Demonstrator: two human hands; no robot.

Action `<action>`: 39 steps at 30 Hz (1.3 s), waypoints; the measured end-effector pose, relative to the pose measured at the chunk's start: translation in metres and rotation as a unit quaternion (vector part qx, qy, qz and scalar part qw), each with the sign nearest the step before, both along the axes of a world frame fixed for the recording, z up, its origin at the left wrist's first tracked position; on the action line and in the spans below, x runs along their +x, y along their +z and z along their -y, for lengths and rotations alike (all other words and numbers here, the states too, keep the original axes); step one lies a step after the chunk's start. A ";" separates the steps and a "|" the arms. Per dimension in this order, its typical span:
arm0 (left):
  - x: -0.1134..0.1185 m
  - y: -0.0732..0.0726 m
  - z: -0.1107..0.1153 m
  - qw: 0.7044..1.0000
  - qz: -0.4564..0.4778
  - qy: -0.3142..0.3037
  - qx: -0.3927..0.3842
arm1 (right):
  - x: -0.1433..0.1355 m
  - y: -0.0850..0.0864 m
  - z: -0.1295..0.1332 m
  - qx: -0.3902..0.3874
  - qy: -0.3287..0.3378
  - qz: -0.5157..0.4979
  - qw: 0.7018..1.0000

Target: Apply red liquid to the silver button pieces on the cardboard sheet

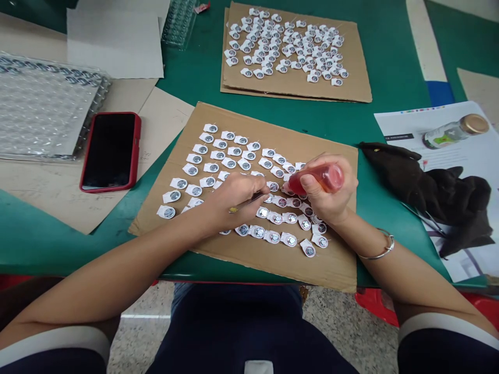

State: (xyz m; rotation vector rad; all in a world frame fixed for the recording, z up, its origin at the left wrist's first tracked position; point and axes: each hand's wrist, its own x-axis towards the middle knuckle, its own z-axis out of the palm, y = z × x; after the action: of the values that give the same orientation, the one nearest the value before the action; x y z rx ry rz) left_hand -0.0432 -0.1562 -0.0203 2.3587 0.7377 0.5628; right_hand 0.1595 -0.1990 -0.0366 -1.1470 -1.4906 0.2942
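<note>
My right hand [329, 195] grips a small squeeze bottle of red liquid [316, 179], its tip pointing left and down toward the small white-backed round metal parts [218, 156] laid in rows on a cardboard sheet [335, 265]. My left hand [234, 200] holds a thin dark stick with a yellow end [245, 203], its tip near the bottle's nozzle over the middle rows. Both hands rest on the cardboard.
A second cardboard sheet [356, 88] with several of the same parts lies further back. A red-cased phone [111, 150] and a bubble-wrap tray [39, 104] sit at the left. A dark cloth [436, 192], a printed sheet [405, 124] and a small gold-capped jar [456, 130] are at the right.
</note>
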 end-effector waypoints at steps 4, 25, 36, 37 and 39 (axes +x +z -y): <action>-0.001 0.000 0.000 1.000 -0.001 0.001 -0.010 | 0.000 0.000 0.001 -0.015 -0.002 0.004 1.000; 0.000 -0.006 -0.007 0.987 0.013 0.056 -0.148 | -0.003 0.002 0.000 0.002 0.018 0.006 1.000; -0.001 -0.007 -0.008 0.985 0.033 0.049 -0.161 | -0.005 0.002 -0.001 0.011 0.051 0.008 0.999; -0.001 -0.007 -0.008 0.985 0.033 0.049 -0.160 | -0.006 0.002 -0.001 0.014 0.054 0.007 0.998; -0.001 -0.007 -0.008 0.985 0.035 0.049 -0.160 | -0.007 0.002 -0.001 0.014 0.053 0.013 0.998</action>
State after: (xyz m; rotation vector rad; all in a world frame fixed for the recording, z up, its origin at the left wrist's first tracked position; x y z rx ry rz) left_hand -0.0437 -0.1483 -0.0272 2.0065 0.8484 0.5238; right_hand 0.1530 -0.1984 -0.0347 -1.0542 -1.5765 0.3307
